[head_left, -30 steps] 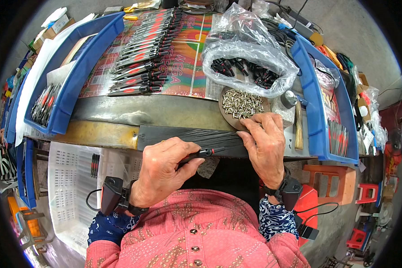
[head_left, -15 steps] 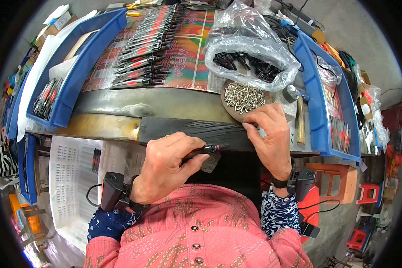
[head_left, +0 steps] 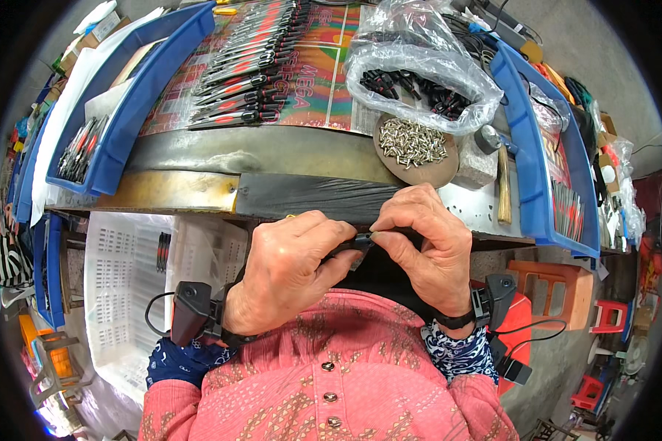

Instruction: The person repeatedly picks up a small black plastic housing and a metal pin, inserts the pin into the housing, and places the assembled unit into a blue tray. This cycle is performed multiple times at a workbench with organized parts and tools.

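Note:
My left hand (head_left: 287, 275) grips a small black tool part (head_left: 354, 244) just below the front edge of the metal workbench (head_left: 272, 158). My right hand (head_left: 426, 246) meets it from the right, thumb and forefinger pinched on a small piece at the part's tip; the piece itself is too small to make out. Both hands are close to my chest, above my pink shirt. A round brown dish of small silver pins (head_left: 413, 143) lies on the bench just beyond my right hand.
A clear plastic bag of black parts (head_left: 419, 73) sits behind the dish. Rows of black and red handled tools (head_left: 250, 70) lie on a colourful sheet. Blue trays (head_left: 136, 99) flank both sides. A hammer (head_left: 499, 173) lies at right. A white crate (head_left: 125, 294) stands below left.
My right hand has come back from the dish of pins to the black part in my left hand, and both hands have drawn nearer to my chest.

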Demonstrator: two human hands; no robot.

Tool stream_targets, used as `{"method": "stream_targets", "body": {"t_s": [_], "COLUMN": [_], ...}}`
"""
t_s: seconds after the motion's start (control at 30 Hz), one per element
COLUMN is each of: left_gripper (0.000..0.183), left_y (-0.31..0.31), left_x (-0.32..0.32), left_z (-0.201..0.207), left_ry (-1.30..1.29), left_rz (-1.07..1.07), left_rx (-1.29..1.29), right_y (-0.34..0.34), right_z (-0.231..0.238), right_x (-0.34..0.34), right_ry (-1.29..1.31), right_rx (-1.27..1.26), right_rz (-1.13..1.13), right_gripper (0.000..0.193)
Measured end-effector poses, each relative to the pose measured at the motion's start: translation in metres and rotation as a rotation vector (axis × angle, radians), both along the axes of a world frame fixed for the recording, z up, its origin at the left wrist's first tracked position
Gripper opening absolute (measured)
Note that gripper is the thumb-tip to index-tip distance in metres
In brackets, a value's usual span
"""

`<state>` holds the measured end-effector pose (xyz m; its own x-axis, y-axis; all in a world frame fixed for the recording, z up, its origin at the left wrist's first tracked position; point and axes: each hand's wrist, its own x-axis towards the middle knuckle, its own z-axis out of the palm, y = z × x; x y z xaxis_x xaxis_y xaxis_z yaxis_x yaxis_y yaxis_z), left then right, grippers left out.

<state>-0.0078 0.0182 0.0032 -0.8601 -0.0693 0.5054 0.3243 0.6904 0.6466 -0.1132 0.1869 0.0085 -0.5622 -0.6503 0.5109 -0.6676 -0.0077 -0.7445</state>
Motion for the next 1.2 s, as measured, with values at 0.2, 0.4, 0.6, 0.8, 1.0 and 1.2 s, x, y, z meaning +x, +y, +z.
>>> {"method": "stream_targets", "body": {"t_s": [0.2,0.4,0.6,0.8,1.0,1.2], "left_gripper": [0.025,0.026,0.025,0.026,0.026,0.026], "left_y": [-0.001,-0.001,0.000,0.000,0.001,0.000], "left_x": [0.002,0.002,0.002,0.003,0.003,0.003], "left_z": [0.000,0.000,-0.002,-0.003,-0.005,-0.005], "left_ry": [0.015,0.025,0.019,0.013,0.038,0.081], "left_rz": [-0.006,-0.011,0.000,-0.005,0.009,0.014], "left_rx": [-0.047,-0.083,-0.133,-0.153,-0.163,-0.168], "right_y": [0.001,-0.001,-0.001,-0.003,-0.002,0.004], "right_z": [-0.002,-0.003,0.001,0.001,-0.005,0.000], "right_x": [0.002,0.003,0.004,0.011,0.012,0.018], "right_ry": [-0.018,0.010,0.171,0.347,0.221,-0.764], "right_rx": [0.012,0.020,0.046,0.052,0.070,0.081], "right_rz": [0.003,-0.001,-0.033,-0.081,-0.050,0.025], "right_gripper": [0.010,0.010,0.014,0.019,0.018,0.012]}}
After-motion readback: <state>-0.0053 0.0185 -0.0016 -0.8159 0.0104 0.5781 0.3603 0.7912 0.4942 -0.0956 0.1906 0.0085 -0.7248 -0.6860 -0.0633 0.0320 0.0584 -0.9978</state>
